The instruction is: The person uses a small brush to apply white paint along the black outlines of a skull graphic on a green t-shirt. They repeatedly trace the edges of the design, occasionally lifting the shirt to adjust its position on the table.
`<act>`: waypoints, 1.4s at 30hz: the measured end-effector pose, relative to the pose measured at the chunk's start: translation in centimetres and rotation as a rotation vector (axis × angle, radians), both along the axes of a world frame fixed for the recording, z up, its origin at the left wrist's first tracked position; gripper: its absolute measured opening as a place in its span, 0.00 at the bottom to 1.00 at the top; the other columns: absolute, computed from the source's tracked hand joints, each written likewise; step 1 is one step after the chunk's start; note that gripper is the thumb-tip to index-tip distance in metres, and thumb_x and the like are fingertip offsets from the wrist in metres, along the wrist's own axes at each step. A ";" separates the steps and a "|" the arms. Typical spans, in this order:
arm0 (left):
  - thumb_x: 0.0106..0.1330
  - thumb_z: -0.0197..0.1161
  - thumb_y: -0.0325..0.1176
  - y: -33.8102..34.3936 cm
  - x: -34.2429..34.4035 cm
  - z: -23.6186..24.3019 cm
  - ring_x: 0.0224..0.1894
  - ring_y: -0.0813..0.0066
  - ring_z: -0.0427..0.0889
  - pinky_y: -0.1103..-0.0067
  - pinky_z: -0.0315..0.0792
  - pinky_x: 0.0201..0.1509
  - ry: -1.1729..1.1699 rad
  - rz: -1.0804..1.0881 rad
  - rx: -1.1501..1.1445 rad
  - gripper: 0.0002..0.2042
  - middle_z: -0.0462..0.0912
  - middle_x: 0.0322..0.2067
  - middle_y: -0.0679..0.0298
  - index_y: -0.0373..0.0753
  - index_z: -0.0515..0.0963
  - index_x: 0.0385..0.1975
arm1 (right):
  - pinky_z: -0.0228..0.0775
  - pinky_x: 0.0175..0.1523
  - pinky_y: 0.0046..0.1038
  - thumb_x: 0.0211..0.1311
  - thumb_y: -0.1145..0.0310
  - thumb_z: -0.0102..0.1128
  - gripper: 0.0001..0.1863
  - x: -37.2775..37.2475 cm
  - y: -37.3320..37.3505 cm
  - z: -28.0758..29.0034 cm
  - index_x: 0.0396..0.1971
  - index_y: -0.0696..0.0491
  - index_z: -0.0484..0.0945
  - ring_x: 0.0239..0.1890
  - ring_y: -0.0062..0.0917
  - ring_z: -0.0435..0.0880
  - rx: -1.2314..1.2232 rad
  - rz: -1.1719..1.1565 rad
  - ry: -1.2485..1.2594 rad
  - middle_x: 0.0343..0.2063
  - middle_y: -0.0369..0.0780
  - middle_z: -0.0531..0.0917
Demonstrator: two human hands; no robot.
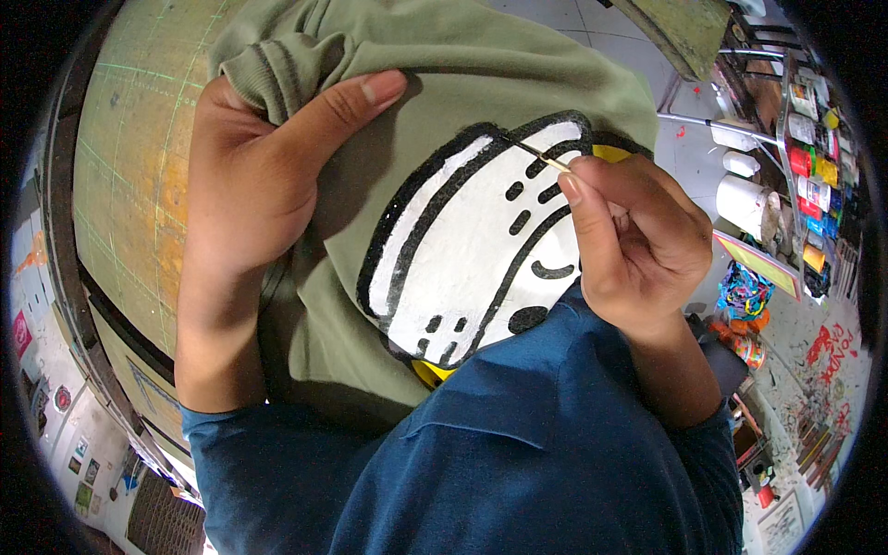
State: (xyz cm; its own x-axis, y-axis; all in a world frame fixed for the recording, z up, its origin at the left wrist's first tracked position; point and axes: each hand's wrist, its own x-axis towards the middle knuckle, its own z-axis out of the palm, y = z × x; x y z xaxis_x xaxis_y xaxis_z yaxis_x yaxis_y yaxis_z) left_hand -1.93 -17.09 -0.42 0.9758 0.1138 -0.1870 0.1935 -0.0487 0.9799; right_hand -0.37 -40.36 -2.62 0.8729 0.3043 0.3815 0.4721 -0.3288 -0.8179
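Observation:
An olive-green garment, apparently a sweatshirt with a ribbed band, spreads in front of me. It carries a large white print with thick black outlines and a closed-eye face, and yellow shows at two of its edges. My left hand grips the garment's bunched upper left part, thumb lying on top and fingers hidden beneath the cloth. In my right hand, thumb and fingertips pinch a thin paintbrush with a pale handle. The brush's dark tip is at the black outline near the print's top.
To the left is a worn wooden board marked with green grid lines. At the right, a rack holds several paint containers, with a white tub beside it. A greenish tabletop corner juts in at the upper right.

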 end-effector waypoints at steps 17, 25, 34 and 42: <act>0.59 0.65 0.24 -0.3 0.2 -0.5 0.33 0.80 0.82 0.85 0.74 0.38 -0.063 -0.010 -0.023 0.07 0.85 0.32 0.63 0.33 0.82 0.36 | 0.61 0.20 0.19 0.47 0.84 0.64 0.07 0.0 -0.1 -0.2 0.27 0.59 0.80 0.14 0.20 0.73 0.002 0.001 0.000 0.14 0.38 0.76; 0.63 0.65 0.31 0.1 0.4 1.2 0.30 0.87 0.78 0.87 0.71 0.34 0.036 -0.057 0.056 0.07 0.84 0.30 0.68 0.33 0.82 0.34 | 0.60 0.24 0.14 0.57 0.78 0.63 0.06 0.3 -1.2 1.0 0.35 0.61 0.80 0.20 0.10 0.71 0.404 -0.106 0.340 0.21 0.34 0.79; 0.63 0.65 0.41 2.8 0.7 4.3 0.28 0.87 0.71 0.83 0.65 0.30 0.166 -0.115 0.225 0.13 0.80 0.28 0.73 0.36 0.83 0.36 | 0.57 0.20 0.16 0.68 0.66 0.54 0.11 6.6 -2.9 5.4 0.38 0.59 0.75 0.16 0.13 0.66 0.638 0.095 0.381 0.17 0.35 0.73; 0.60 0.67 0.40 3.1 -5.3 4.5 0.27 0.83 0.68 0.81 0.64 0.31 0.355 -0.108 0.643 0.15 0.72 0.21 0.71 0.35 0.74 0.21 | 0.64 0.26 0.18 0.71 0.61 0.48 0.13 11.3 3.5 5.9 0.35 0.57 0.72 0.20 0.16 0.73 0.554 0.521 0.335 0.24 0.37 0.78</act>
State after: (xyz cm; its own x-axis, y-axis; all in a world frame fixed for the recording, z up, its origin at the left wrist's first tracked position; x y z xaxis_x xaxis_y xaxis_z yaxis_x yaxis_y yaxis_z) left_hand -7.19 -13.96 4.10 0.8808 0.2144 -0.4223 0.4553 -0.6286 0.6305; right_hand 10.88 -36.81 3.29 0.7664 0.5449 0.3402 0.1555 0.3565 -0.9213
